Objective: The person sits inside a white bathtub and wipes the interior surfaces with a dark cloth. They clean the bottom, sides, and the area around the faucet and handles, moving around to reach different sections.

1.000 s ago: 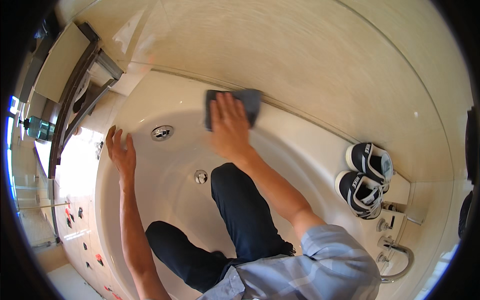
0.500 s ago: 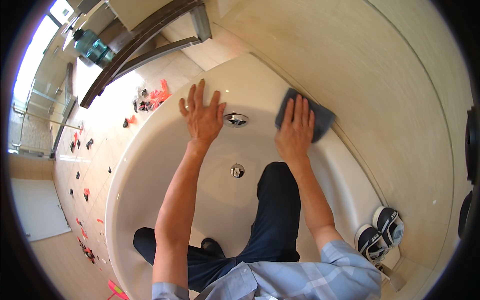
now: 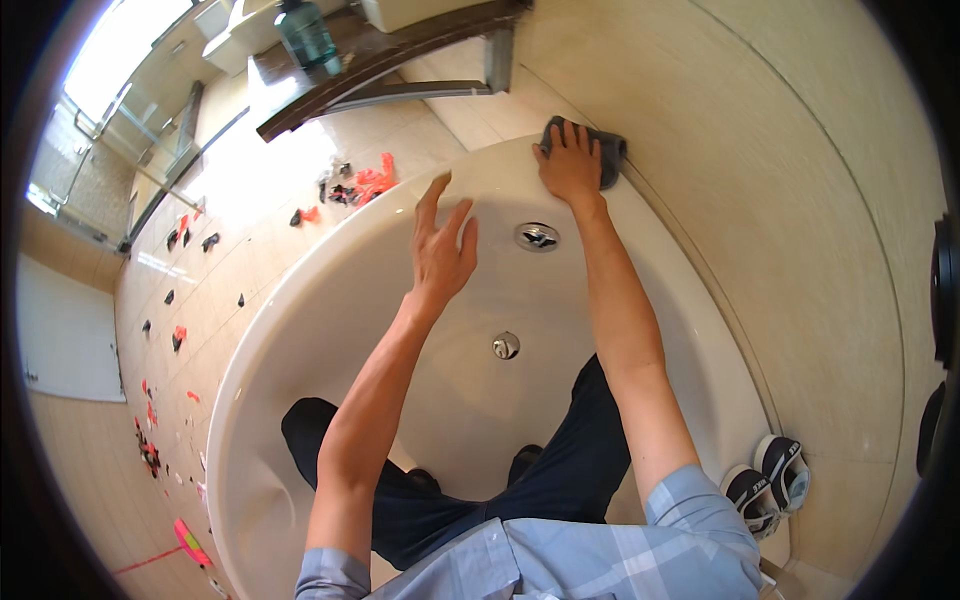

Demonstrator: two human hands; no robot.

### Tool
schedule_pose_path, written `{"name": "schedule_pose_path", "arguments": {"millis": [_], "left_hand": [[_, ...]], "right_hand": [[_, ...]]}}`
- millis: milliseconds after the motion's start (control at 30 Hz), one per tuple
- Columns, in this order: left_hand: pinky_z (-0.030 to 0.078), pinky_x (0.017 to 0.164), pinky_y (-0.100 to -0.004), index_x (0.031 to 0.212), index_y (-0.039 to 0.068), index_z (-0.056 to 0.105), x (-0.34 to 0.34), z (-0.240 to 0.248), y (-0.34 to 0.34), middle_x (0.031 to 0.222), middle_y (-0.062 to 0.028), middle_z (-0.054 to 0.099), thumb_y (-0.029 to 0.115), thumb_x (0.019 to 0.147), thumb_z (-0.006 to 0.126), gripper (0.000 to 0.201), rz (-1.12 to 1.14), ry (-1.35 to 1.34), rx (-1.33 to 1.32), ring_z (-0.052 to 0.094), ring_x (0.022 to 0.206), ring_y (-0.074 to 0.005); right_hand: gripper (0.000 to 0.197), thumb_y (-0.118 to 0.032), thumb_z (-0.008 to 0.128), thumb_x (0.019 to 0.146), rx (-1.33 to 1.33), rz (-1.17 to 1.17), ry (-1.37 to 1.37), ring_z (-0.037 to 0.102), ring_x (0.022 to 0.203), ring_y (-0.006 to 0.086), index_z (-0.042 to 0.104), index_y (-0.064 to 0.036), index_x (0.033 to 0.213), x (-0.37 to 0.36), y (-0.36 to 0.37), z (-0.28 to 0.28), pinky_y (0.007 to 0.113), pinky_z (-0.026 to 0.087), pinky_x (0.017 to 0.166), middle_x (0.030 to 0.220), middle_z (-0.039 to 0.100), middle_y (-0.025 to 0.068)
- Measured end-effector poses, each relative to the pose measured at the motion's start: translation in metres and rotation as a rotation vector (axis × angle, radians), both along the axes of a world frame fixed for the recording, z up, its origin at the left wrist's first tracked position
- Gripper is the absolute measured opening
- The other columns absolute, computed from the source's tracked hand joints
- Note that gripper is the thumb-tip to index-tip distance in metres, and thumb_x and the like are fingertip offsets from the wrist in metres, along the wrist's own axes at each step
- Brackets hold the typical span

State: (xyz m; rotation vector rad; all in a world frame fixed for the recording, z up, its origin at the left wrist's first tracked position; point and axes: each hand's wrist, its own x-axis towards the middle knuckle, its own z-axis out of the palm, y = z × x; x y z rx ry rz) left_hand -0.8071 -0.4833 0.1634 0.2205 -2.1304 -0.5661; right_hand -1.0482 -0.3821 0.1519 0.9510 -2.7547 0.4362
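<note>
Fingers (image 3: 570,134) of the right hand (image 3: 571,176) lie lightly parted over a dark grey cloth (image 3: 613,158), pressing it from above rather than gripping around it. From the head camera, the cloth sits at the far corner of the white bathtub (image 3: 262,335), on the flat rim beside the beige wall (image 3: 770,200). Part of it sticks out to the right of the hand.

The left hand (image 3: 440,262) is held with its fingers well apart and loosely bent, with nothing in its grasp. It shows near the far left part of the rim, to the left of the round metal cap (image 3: 538,237) in the tub's side; whether it touches the tub, I cannot tell. Nearer the person, a shiny drain (image 3: 506,346) shows in the bottom of the tub, and the dark trousers (image 3: 565,450) have both legs bent inside the tub. The shirt (image 3: 620,555) is light blue with pale checks.

A pair of black and white shoes (image 3: 772,478) rests on the right end of the rim, close to the wall. To the left of the tub, red scraps (image 3: 374,181) and black scraps (image 3: 343,194) are scattered over the tiled floor (image 3: 270,240). Beyond the tub, a teal bottle (image 3: 306,40) stands on a dark wooden shelf (image 3: 392,60)
</note>
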Motion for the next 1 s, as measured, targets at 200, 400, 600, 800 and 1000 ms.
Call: {"name": "schedule_pose_path", "arguments": {"millis": [200, 400, 600, 800, 1000], "left_hand": [[0.049, 0.102, -0.0464, 0.107, 0.0, 0.072, 0.113, -0.021, -0.037, 0.136, -0.0215, 0.06, -0.001, 0.084, 0.067, 0.023, 0.231, 0.011, 0.04, 0.061, 0.122, -0.0374], [0.049, 0.101, -0.0467, 0.11, 0.002, 0.073, 0.113, -0.005, -0.059, 0.133, -0.0186, 0.061, 0.002, 0.086, 0.066, 0.025, 0.278, 0.005, 0.125, 0.06, 0.121, -0.0363], [0.041, 0.108, -0.0504, 0.113, 0.005, 0.073, 0.075, -0.01, -0.074, 0.14, -0.0176, 0.056, 0.014, 0.09, 0.068, 0.025, 0.314, -0.179, -0.099, 0.051, 0.131, -0.0382], [0.038, 0.109, -0.0561, 0.121, 0.005, 0.065, 0.066, -0.03, -0.079, 0.141, -0.0191, 0.052, 0.013, 0.09, 0.067, 0.033, 0.347, -0.16, -0.306, 0.05, 0.13, -0.0395], [0.039, 0.109, -0.0558, 0.122, 0.004, 0.065, 0.068, -0.028, -0.078, 0.144, -0.0223, 0.049, 0.011, 0.089, 0.068, 0.034, 0.287, -0.151, -0.327, 0.049, 0.13, -0.0415]], "right_hand": [[0.059, -0.048, 0.045, 0.103, -0.104, 0.29, 0.136, 0.033, 0.148, 0.0398, 0.056, -0.008, 0.145, 0.105, -0.08, -0.011, 0.065, 0.024, 0.118, 0.158, 0.044, 0.0136], [0.058, -0.046, 0.057, 0.098, -0.151, 0.529, 0.108, 0.034, 0.149, 0.0375, 0.057, -0.013, 0.145, 0.203, -0.115, -0.004, 0.06, 0.022, 0.121, 0.157, 0.046, 0.0085], [0.057, -0.042, 0.06, 0.098, -0.155, 0.254, 0.303, 0.037, 0.146, 0.0365, 0.053, -0.0128, 0.147, 0.132, -0.031, -0.014, 0.058, 0.026, 0.119, 0.155, 0.048, 0.009], [0.061, -0.035, 0.068, 0.093, 0.019, -0.125, 0.456, 0.039, 0.144, 0.0377, 0.051, -0.0108, 0.147, 0.106, 0.121, -0.024, 0.061, 0.026, 0.118, 0.154, 0.047, 0.0121], [0.065, -0.038, 0.07, 0.091, -0.074, -0.366, 0.519, 0.038, 0.144, 0.0421, 0.052, -0.0063, 0.145, 0.118, 0.139, -0.038, 0.063, 0.023, 0.118, 0.153, 0.046, 0.018]]}}
